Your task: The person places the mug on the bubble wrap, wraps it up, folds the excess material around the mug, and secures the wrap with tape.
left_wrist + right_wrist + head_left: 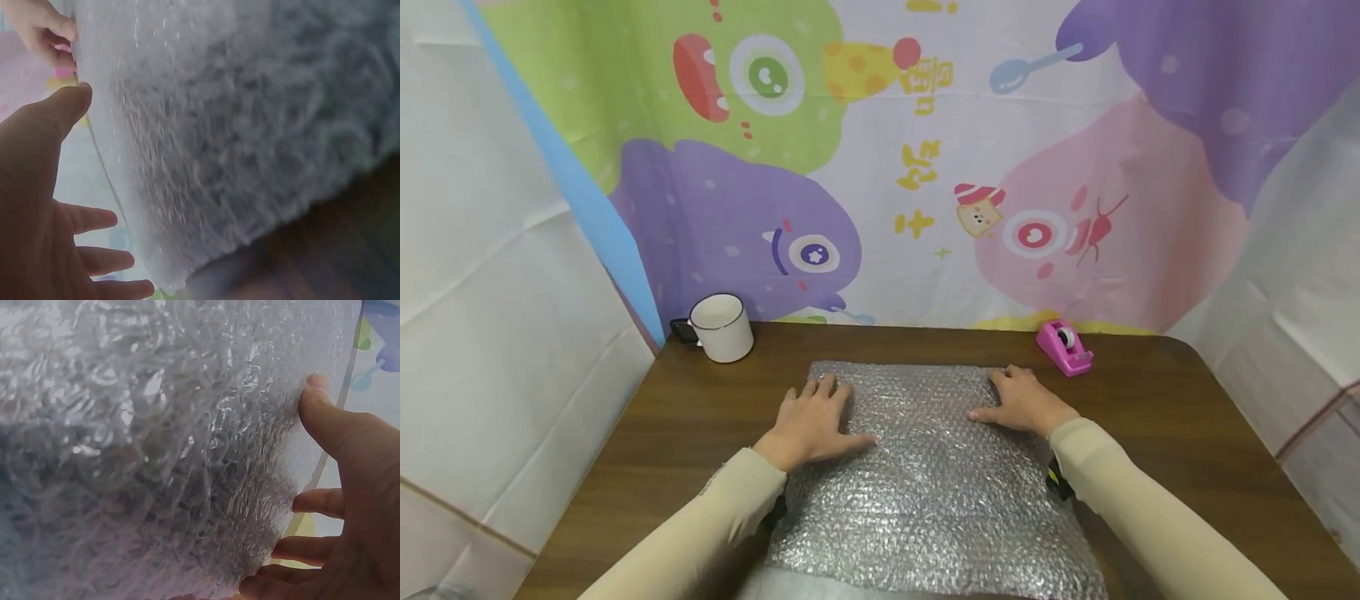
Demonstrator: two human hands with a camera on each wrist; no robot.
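Note:
A sheet of clear bubble wrap point(925, 492) lies spread flat on the brown wooden table point(647, 433). My left hand point(808, 423) rests at its far left part, fingers spread and thumb pointing inward. On the far right edge, my right hand point(1026, 402) touches the sheet with its fingers apart and its thumb over the wrap. The left wrist view has the left palm point(31, 200) beside the bubbled surface. In the right wrist view, the right thumb point(322, 406) and fingertips meet the wrap's edge. Neither hand shows a grip on anything.
A white mug point(724, 332) with a black handle stands at the table's back left. At the back right sits a pink tape dispenser point(1064, 348). A pale sheet point(805, 583) shows below the wrap's near edge. A cartoon-printed cloth point(917, 283) hangs behind the table.

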